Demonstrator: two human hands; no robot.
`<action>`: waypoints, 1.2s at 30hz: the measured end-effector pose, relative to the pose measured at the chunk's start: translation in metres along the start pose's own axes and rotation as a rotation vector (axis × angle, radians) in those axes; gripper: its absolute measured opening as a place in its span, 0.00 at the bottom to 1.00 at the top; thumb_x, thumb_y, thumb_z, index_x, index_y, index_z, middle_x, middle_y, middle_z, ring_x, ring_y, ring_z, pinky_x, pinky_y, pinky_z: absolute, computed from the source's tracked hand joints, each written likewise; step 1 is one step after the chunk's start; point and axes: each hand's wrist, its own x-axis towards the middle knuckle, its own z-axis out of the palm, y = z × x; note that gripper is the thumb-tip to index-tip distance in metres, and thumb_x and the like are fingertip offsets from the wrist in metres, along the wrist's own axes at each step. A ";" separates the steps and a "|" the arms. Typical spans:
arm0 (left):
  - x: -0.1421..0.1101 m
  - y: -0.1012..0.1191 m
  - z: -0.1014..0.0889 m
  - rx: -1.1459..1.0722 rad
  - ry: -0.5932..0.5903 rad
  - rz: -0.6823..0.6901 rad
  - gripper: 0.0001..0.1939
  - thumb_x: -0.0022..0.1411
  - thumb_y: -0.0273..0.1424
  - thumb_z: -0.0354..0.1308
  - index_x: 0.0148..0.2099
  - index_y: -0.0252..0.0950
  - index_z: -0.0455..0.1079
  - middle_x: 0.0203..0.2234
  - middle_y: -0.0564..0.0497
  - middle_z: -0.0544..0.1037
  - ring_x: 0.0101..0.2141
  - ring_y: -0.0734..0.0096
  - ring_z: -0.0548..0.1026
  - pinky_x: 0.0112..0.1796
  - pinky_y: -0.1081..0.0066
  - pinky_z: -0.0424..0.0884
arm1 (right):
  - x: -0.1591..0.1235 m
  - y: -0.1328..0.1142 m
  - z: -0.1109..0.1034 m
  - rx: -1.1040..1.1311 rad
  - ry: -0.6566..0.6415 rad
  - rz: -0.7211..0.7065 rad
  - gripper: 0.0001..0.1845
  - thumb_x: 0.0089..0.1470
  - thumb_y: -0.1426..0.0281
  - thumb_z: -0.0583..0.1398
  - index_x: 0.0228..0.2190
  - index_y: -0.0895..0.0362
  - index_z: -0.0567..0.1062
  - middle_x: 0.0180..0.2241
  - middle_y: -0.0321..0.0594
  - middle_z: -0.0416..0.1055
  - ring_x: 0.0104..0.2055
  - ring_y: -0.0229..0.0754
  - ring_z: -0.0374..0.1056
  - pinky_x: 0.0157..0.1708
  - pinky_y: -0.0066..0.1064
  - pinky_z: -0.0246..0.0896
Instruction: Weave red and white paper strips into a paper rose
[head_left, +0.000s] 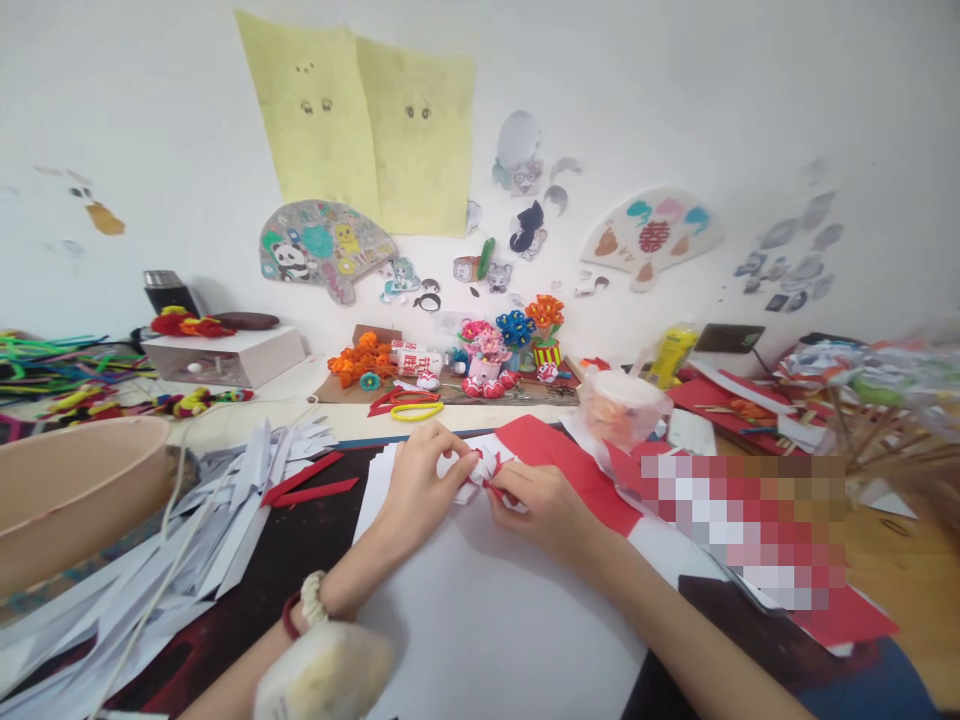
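Observation:
Between my two hands is a small folded paper piece (486,464) in white and red, held just above white paper sheets (480,610). My left hand (429,470) pinches its left side with thumb and forefinger. On the other side, the fingers of my right hand (541,500) are closed on its red edge. Fingertips cover part of the folds. Red paper (570,475) lies behind my right hand. Two folded red strips (311,480) rest left of my left hand.
Loose white paper strips (217,540) spread over the left side beside a beige basin (75,480). A plastic cup (622,400) stands behind the red paper. Craft flowers (487,345) line the back by the wall. A pale bag-like object (326,670) sits low in front.

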 end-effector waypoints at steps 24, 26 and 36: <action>-0.004 0.004 -0.001 0.282 -0.144 0.185 0.05 0.64 0.34 0.59 0.36 0.39 0.72 0.34 0.52 0.74 0.38 0.63 0.68 0.37 0.64 0.56 | -0.003 -0.001 0.004 -0.074 0.017 0.050 0.16 0.58 0.74 0.53 0.19 0.57 0.67 0.16 0.32 0.64 0.18 0.32 0.55 0.20 0.26 0.44; -0.006 0.006 -0.003 0.337 -0.156 0.220 0.04 0.63 0.33 0.58 0.36 0.39 0.71 0.35 0.51 0.74 0.39 0.62 0.68 0.37 0.63 0.55 | -0.002 -0.002 0.004 -0.080 0.030 0.048 0.15 0.57 0.74 0.53 0.19 0.57 0.67 0.16 0.32 0.63 0.17 0.32 0.54 0.20 0.26 0.43; -0.010 0.006 -0.005 0.465 -0.146 0.310 0.05 0.67 0.31 0.53 0.37 0.37 0.68 0.35 0.49 0.72 0.37 0.62 0.67 0.36 0.63 0.55 | -0.003 -0.003 0.004 -0.067 0.000 0.037 0.15 0.58 0.73 0.54 0.20 0.57 0.67 0.16 0.32 0.63 0.18 0.32 0.53 0.20 0.26 0.44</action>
